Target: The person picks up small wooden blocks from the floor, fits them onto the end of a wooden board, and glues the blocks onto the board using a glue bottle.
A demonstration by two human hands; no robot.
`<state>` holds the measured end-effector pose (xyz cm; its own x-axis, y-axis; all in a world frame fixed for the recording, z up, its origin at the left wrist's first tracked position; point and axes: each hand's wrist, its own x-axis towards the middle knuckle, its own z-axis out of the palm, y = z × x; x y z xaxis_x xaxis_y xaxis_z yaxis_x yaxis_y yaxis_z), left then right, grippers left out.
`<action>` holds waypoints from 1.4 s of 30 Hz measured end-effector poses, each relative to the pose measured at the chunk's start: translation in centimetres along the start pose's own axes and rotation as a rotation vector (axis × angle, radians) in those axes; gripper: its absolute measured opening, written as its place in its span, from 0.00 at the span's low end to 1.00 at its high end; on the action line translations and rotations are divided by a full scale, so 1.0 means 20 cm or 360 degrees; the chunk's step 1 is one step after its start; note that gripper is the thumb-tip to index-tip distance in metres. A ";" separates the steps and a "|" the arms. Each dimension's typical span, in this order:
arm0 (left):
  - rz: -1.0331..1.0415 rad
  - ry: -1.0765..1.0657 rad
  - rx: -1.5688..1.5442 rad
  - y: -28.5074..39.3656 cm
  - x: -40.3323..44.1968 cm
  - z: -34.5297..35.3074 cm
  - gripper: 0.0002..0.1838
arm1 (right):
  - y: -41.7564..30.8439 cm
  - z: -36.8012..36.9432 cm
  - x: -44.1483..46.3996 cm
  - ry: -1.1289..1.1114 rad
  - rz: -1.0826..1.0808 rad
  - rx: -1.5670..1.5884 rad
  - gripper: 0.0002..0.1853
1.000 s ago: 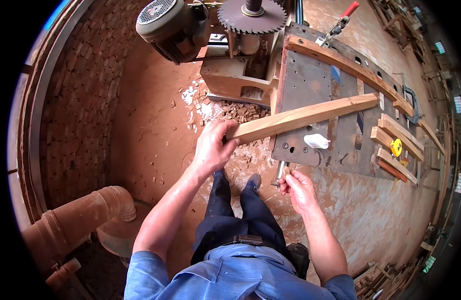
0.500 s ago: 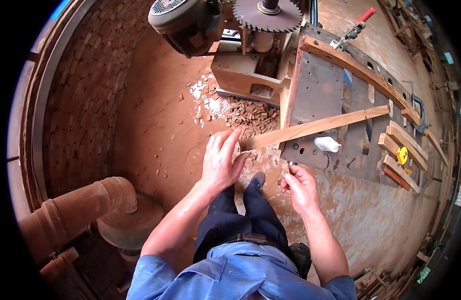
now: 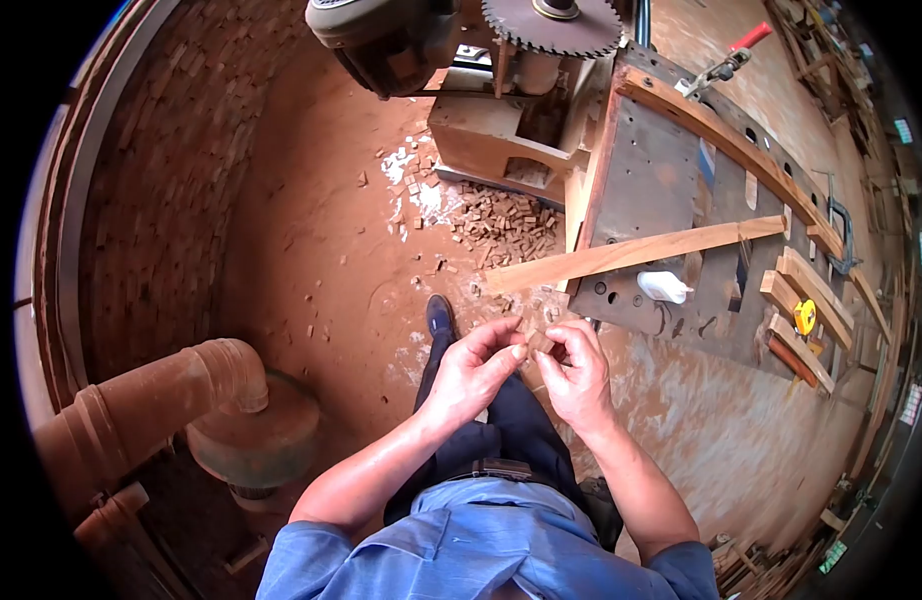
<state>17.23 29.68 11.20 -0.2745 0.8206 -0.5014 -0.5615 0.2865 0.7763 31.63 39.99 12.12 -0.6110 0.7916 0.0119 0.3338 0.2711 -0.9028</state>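
Observation:
A small wood block (image 3: 539,342) is pinched between both hands in front of my waist. My left hand (image 3: 473,372) is closed, its thumb and fingertips at the block's left side. My right hand (image 3: 579,378) is closed on the right side, thumb and forefinger against the wood. Just beyond them a long wooden strip (image 3: 631,258) lies across the metal table (image 3: 646,185), its left end overhanging the table edge. Neither hand touches the strip. Right of the hands, a white plastic bottle (image 3: 664,287) lies on the table.
A toothed circular saw blade (image 3: 556,22) and a motor (image 3: 396,45) stand ahead. Small offcuts (image 3: 506,222) are heaped on the floor. A curved wooden piece (image 3: 731,140), clamps, short boards and a yellow tape measure (image 3: 804,316) occupy the table's right side. A dusty pipe (image 3: 171,385) runs at left.
My left hand has moved away from the strip's end, down and right, to meet my right hand at the small block. My right hand has shifted slightly left. One foot has stepped forward.

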 end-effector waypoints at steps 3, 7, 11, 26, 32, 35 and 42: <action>-0.0027 -0.0089 0.0082 0.02 0.01 0.00 0.20 | -0.02 0.01 -0.01 -0.0140 -0.0070 -0.0064 0.16; -0.0109 -0.0084 0.0354 -0.07 -0.02 -0.08 0.15 | 0.03 0.05 -0.08 -0.0338 0.0041 -0.0017 0.16; -0.0140 -0.0025 0.0269 -0.17 -0.08 -0.13 0.15 | 0.07 0.09 -0.12 -0.0400 -0.0057 0.0015 0.13; -0.0116 0.0022 -0.0074 -0.06 -0.13 -0.16 0.19 | -0.04 0.12 -0.04 -0.0305 0.0101 0.0194 0.10; -0.0042 -0.0028 -0.0124 -0.10 -0.14 -0.16 0.21 | -0.02 0.14 -0.06 -0.0290 0.0143 0.0302 0.09; 0.0083 -0.0029 0.0024 -0.12 -0.14 -0.16 0.23 | -0.01 0.15 -0.04 -0.0295 -0.0003 0.0344 0.10; 0.0280 0.0027 0.0428 -0.07 -0.13 -0.16 0.22 | 0.01 0.18 -0.08 -0.0274 0.0282 0.0440 0.09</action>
<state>16.21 25.65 10.26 -0.3632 0.8615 -0.3549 -0.2785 0.2631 0.9237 30.09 36.92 10.46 -0.6809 0.7028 -0.2060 0.2527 -0.0385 -0.9668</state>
